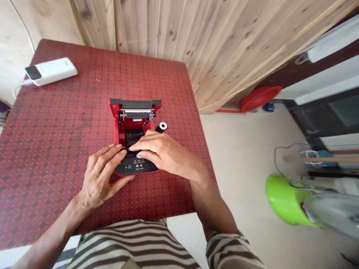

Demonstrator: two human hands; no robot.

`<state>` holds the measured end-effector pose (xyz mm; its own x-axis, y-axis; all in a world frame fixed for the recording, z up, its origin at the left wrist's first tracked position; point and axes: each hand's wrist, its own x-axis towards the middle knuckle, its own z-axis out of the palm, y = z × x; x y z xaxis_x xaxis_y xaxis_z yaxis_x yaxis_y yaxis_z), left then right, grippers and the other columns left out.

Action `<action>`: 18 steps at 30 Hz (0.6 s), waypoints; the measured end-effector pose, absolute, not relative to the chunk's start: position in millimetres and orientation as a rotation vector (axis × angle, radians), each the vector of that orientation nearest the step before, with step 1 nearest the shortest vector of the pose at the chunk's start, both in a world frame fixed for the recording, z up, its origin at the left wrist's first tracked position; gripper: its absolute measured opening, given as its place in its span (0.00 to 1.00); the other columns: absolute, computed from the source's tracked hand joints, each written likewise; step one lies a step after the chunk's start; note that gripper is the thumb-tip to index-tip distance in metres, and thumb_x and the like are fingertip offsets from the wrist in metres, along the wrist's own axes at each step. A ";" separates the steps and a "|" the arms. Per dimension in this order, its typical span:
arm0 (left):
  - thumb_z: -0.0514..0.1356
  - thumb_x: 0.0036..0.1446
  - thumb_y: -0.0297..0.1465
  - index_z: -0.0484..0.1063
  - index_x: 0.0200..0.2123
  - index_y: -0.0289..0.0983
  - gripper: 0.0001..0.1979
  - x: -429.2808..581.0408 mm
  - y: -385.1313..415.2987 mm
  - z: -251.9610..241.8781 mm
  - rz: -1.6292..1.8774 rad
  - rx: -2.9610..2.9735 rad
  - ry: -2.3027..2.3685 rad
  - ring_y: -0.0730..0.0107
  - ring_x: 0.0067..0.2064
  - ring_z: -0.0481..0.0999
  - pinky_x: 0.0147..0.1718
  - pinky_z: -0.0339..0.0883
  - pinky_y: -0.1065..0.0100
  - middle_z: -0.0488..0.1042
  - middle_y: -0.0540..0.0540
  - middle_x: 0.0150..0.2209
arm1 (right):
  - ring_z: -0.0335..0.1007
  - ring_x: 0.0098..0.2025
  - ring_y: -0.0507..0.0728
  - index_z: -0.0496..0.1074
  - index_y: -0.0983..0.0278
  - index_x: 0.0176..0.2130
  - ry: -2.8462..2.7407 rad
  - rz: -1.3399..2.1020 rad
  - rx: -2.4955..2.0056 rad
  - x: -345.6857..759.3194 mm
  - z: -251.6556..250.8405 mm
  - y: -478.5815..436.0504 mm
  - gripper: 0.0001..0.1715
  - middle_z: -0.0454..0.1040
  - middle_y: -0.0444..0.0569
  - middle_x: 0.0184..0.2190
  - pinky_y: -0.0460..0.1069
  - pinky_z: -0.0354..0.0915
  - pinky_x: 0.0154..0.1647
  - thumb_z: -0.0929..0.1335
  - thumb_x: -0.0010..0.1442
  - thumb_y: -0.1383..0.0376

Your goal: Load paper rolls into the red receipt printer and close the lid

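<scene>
A small red and black printer (137,170) sits on the table with its lid (136,104) raised. Inside its bay lies a black roll (134,135), partly covered by fingers. My left hand (102,173) grips the printer's front left corner, fingers over the top edge and thumb along the front. My right hand (159,147) reaches across from the right, its index finger and thumb drawn together at the front edge of the bay beside the roll. What they pinch, if anything, is hidden. Just behind this hand, a second black roll with a white end (162,127) lies close to the printer.
A white power bank (54,71) with a cable lies at the far left of the red patterned table (70,104). Wooden planks (168,30) rise behind the table. On the floor to the right are a green bucket-like container (283,198) and a red basin (260,98).
</scene>
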<state>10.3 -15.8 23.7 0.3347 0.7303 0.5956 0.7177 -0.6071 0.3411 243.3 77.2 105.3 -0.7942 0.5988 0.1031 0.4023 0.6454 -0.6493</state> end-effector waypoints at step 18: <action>0.56 0.67 0.54 0.52 0.73 0.29 0.44 9.5 61.1 79.6 1.114 2.574 1.291 0.53 0.60 0.71 0.62 0.67 0.51 0.71 0.32 0.61 | 0.68 0.35 0.56 0.80 0.61 0.48 -2.298 -0.057 -0.982 235.3 74.9 20.8 0.15 0.81 0.48 0.38 0.52 0.71 0.37 0.64 0.73 0.71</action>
